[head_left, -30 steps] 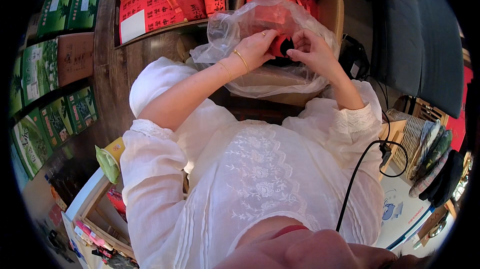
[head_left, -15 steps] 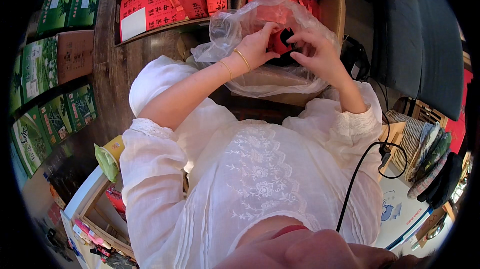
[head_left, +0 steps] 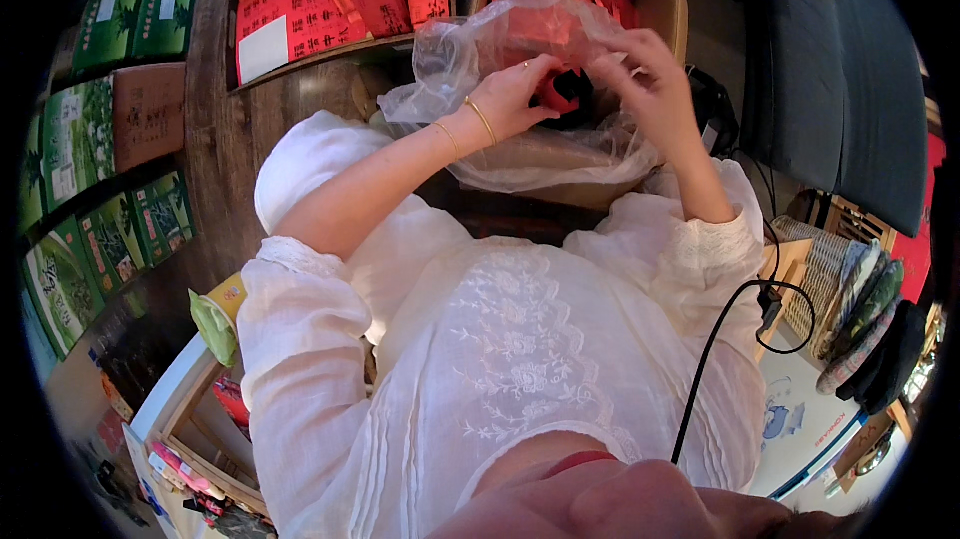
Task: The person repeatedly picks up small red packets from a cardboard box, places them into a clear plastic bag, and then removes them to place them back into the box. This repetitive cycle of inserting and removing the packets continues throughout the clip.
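A small red packet point(head_left: 553, 96) is pinched between the thumb and fingers of my left hand point(head_left: 508, 99). A dark patch, perhaps the packet's opening or contents behind it, shows at its right side. My right hand point(head_left: 652, 89) hovers just right of it, at the plastic's far right edge, with its fingers bent and apart and nothing visible in them. Both hands are over a crumpled clear plastic bag point(head_left: 520, 167) spread open on a cardboard box. What lies inside the bag is mostly hidden by my hands and the folds.
Beyond the bag stand a shallow carton point(head_left: 335, 61) of red printed packets and a deeper cardboard box point(head_left: 668, 14) holding more. Green boxes point(head_left: 85, 134) are stacked at the left. A dark grey seat point(head_left: 850, 99) stands at the right. A black cable point(head_left: 705, 359) hangs beside my right sleeve.
My right hand has moved up and slightly right, away from the red packet. My left hand keeps its pinch on the packet, almost in place.
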A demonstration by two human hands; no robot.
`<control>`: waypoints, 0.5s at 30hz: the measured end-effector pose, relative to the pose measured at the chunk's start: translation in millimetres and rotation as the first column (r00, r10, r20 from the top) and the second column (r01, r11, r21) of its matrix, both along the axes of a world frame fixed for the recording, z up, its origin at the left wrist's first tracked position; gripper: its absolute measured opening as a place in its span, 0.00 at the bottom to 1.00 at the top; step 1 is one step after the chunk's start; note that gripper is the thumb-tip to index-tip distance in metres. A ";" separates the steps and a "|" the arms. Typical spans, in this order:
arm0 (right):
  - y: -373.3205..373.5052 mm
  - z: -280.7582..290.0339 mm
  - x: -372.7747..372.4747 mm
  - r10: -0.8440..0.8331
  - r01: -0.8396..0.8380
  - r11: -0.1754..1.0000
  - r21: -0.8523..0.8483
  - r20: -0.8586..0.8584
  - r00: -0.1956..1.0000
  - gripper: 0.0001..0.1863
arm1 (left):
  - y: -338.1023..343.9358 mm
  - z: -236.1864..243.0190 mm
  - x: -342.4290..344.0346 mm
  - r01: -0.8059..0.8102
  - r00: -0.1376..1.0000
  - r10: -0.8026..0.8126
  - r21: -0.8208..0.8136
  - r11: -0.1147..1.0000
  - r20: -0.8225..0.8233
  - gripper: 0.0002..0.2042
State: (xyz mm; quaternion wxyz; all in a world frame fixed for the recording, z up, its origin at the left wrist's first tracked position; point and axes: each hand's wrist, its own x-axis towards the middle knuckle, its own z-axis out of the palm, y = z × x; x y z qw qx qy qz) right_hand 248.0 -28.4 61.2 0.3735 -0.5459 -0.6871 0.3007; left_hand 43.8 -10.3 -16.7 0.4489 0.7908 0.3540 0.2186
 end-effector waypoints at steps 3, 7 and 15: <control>4.5 0.9 14.0 -0.132 0.086 0.976 -0.202 -0.227 0.965 0.09 | -3.5 -13.3 -6.4 -0.016 0.999 0.012 -0.094 0.995 -0.040 0.26; -0.5 -12.2 12.8 -0.083 0.061 0.984 -0.167 -0.127 0.988 0.08 | -7.9 -10.9 -7.7 0.043 0.999 -0.044 -0.101 0.994 -0.015 0.26; 7.9 -63.4 17.9 0.251 -0.065 0.899 -0.433 0.389 0.887 0.13 | 0.1 -8.7 -22.8 -0.155 0.980 0.154 0.004 0.988 -0.125 0.28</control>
